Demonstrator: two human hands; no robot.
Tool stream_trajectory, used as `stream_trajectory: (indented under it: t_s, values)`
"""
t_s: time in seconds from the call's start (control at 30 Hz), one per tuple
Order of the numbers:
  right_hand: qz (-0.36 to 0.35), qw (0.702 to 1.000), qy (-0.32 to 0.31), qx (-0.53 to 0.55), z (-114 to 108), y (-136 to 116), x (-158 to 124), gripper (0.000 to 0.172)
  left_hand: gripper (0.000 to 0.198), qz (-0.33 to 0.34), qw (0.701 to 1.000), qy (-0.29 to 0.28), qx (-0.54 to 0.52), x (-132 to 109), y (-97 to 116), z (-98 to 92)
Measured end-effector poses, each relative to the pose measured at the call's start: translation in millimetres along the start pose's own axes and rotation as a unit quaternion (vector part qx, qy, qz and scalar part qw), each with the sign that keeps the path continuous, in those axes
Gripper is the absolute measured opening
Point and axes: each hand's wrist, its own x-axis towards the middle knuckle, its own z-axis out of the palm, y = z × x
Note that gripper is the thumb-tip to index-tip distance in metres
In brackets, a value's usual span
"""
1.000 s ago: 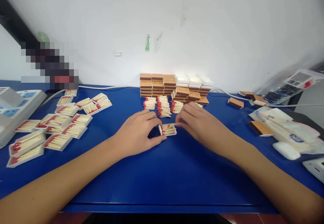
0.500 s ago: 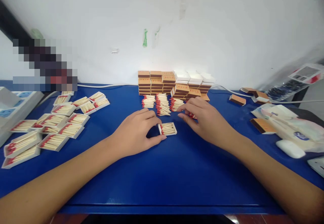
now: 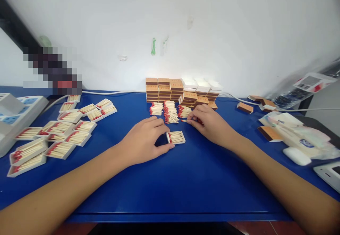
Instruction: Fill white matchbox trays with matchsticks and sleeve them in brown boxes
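Observation:
My left hand point(image 3: 147, 137) has its thumb and fingers closed around the left end of a white matchbox tray point(image 3: 180, 142), which lies flat on the blue table and holds red-tipped matches point(image 3: 175, 136). Above and to the right of that tray, my right hand point(image 3: 208, 121) pinches a single match point(image 3: 184, 121), its red head pointing left. Just beyond my hands lie piles of loose matches: a left pile point(image 3: 156, 108), a middle pile point(image 3: 170, 112) and a right pile point(image 3: 184, 111). Part of the loose matches is hidden behind my right fingers.
Stacked matchboxes point(image 3: 164, 89) stand against the wall, with white trays point(image 3: 203, 85) on top. Several filled trays point(image 3: 60, 149) spread across the left, near a power strip point(image 3: 29, 109). On the right are loose matchboxes point(image 3: 270, 134), a tissue pack point(image 3: 305, 132) and a white rounded case point(image 3: 296, 156).
My right hand has lowered slightly, and a match now shows between its fingertips. My left hand stays at the tray. The view has shifted a little.

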Motion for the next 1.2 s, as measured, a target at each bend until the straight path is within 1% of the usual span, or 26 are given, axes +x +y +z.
stream_trajectory:
  t_s: [0.1,0.17,0.27,0.33,0.4,0.47,0.57,0.63,0.7,0.83,1.0,1.2]
  values:
    - [0.001,1.000,-0.014,-0.003,-2.0,-0.5,0.4,0.012,0.030,-0.001,1.000,-0.004,-0.001,-0.2,-0.1,0.0]
    - [-0.003,1.000,-0.016,-0.013,-6.5,-7.2,-0.7,0.012,0.030,-0.003,1.000,-0.003,0.004,0.0,-0.5,0.3]
    - [-0.034,0.999,-0.011,-0.028,-15.3,-27.7,-3.5,0.013,0.029,-0.006,1.000,0.008,0.012,0.3,-1.4,1.3]
    - [-0.072,0.996,-0.026,-0.040,-19.3,-44.1,-5.2,0.015,0.029,-0.003,1.000,0.016,0.014,0.5,-1.6,1.9]
    - [-0.102,0.993,-0.036,-0.053,-19.9,-57.6,-6.4,0.018,0.029,0.001,1.000,0.017,0.013,0.7,-1.2,2.1]
    - [-0.113,0.992,-0.041,-0.048,-17.4,-65.2,-7.1,0.019,0.029,0.004,1.000,0.016,0.013,1.2,-0.3,1.9]
    - [-0.096,0.994,-0.052,0.016,-12.3,-65.2,-7.9,0.012,0.028,0.010,1.000,0.013,0.012,1.8,0.8,1.6]
    - [-0.070,0.994,-0.056,0.063,-11.2,-60.5,-8.7,0.008,0.027,0.012,1.000,0.013,0.011,1.8,0.7,1.5]
    - [-0.044,0.994,-0.057,0.085,-12.9,-54.8,-9.6,0.006,0.027,0.010,1.000,0.014,0.011,1.6,0.0,1.5]
    - [-0.009,0.992,-0.072,0.101,-18.7,-47.9,-11.9,0.005,0.028,0.006,1.000,0.013,0.006,0.7,-1.3,1.5]
    - [-0.004,0.987,-0.097,0.126,-16.2,-49.8,-13.2,0.008,0.028,0.006,1.000,0.007,0.006,0.5,-1.6,1.7]
    - [0.000,0.990,-0.071,0.126,-16.0,-53.3,-10.4,0.009,0.027,0.004,1.000,0.004,0.000,0.8,-1.6,1.2]
